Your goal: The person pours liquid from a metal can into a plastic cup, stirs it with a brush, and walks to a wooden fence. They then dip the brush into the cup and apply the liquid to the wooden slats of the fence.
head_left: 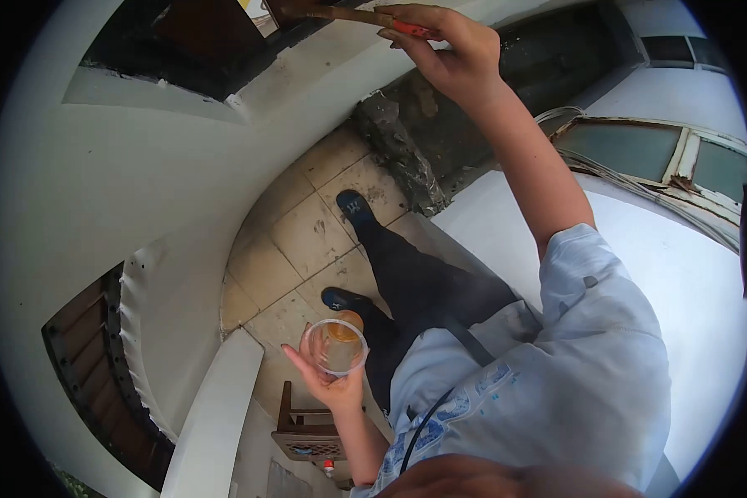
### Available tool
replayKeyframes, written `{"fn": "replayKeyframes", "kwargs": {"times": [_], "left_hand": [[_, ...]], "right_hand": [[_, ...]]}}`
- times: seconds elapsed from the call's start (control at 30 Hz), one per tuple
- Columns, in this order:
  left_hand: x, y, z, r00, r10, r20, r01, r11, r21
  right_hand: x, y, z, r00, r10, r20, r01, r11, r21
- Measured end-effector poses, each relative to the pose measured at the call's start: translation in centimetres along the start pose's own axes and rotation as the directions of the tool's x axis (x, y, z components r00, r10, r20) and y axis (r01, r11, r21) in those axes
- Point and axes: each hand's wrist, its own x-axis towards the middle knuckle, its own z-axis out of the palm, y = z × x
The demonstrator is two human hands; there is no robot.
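Observation:
My right hand (452, 50) reaches up at the top of the head view, its fingers closed on the handle of a paintbrush (353, 15) with a red grip end. The brush's dark tip is at a dark brown window frame (216, 37) set in the wall; whether it touches cannot be made out. Lower down, my left hand (324, 378) holds a clear plastic cup (339, 369) from below and beside it. Some amber-brown liquid shows in the cup.
A white wall (166, 199) curves along the left, with a second brown wooden window (100, 373). A wooden chair (303, 440) stands below on the tiled floor (286, 241). A rough ledge (402, 153) lies beyond my feet. Cables (639, 195) run by a worn window at right.

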Motion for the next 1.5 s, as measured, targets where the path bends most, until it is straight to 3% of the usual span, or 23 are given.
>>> {"fn": "replayKeyframes", "kwargs": {"times": [0.03,0.1,0.13,0.33,0.4,0.43,0.57,0.67,0.77,0.9,0.97,1.07,1.2,1.3,1.4,1.5], "left_hand": [[0.2,-0.7,0.5,1.0,-0.017,0.0,0.017,0.999,-0.04],[1.0,-1.4,1.3,0.999,0.003,0.037,0.0,0.996,-0.093],[1.1,-1.8,1.5,0.997,0.006,0.074,0.003,0.992,-0.129],[1.5,-5.0,2.3,0.999,0.035,0.024,-0.032,0.991,-0.131],[1.5,-5.3,2.8,1.0,-0.004,0.009,0.005,0.984,-0.175],[1.5,-5.5,3.0,0.999,-0.04,0.002,0.039,0.977,-0.21],[1.2,-6.5,3.0,0.999,-0.046,0.001,0.045,0.964,-0.263],[0.8,-6.8,2.4,1.0,-0.029,0.012,0.031,0.972,-0.234],[0.3,-7.4,1.4,1.0,-0.027,0.013,0.03,0.972,-0.233],[-0.1,-8.0,0.9,0.996,-0.09,-0.009,0.085,0.966,-0.244],[-0.1,-8.1,1.0,0.996,-0.083,-0.01,0.078,0.964,-0.255],[0.1,-8.0,1.5,0.998,-0.066,-0.005,0.062,0.968,-0.245],[0.8,-7.8,2.5,0.999,-0.033,0.015,0.036,0.959,-0.282],[1.2,-7.7,3.0,0.999,-0.033,0.02,0.038,0.95,-0.309],[1.4,-8.3,3.5,0.999,-0.021,0.031,0.03,0.943,-0.333],[1.9,-8.2,4.0,0.999,-0.007,0.047,0.023,0.939,-0.342]], "right_hand": [[-0.1,0.0,0.0,1.0,-0.011,0.002,0.011,1.0,-0.012],[0.3,0.1,0.2,0.972,-0.04,0.233,0.073,0.988,-0.134],[0.5,0.2,0.4,0.969,-0.05,0.24,0.085,0.986,-0.141],[2.2,1.7,0.5,0.98,-0.18,0.086,0.194,0.958,-0.211],[3.6,1.2,0.1,0.937,-0.347,0.028,0.347,0.922,-0.173],[4.1,1.5,0.6,0.868,-0.495,-0.048,0.471,0.849,-0.239],[3.0,-0.6,1.5,0.896,-0.442,0.048,0.434,0.845,-0.311],[0.4,0.2,3.1,0.913,-0.409,-0.011,0.389,0.877,-0.282],[-1.7,0.7,3.7,0.96,-0.225,0.169,0.264,0.926,-0.269],[-2.8,0.8,4.5,0.979,-0.101,0.177,0.139,0.967,-0.214],[-2.6,0.6,4.1,0.976,0.105,0.192,-0.081,0.989,-0.127],[-1.6,0.5,2.8,0.976,0.128,0.175,-0.101,0.983,-0.155],[0.8,0.7,0.5,0.991,0.024,0.134,0.008,0.973,-0.231],[2.9,0.2,-0.3,0.977,-0.193,0.087,0.208,0.95,-0.232],[3.0,-0.1,0.1,0.96,-0.278,-0.035,0.255,0.92,-0.298],[1.6,1.1,-0.4,0.954,-0.294,-0.054,0.262,0.91,-0.322]]}}
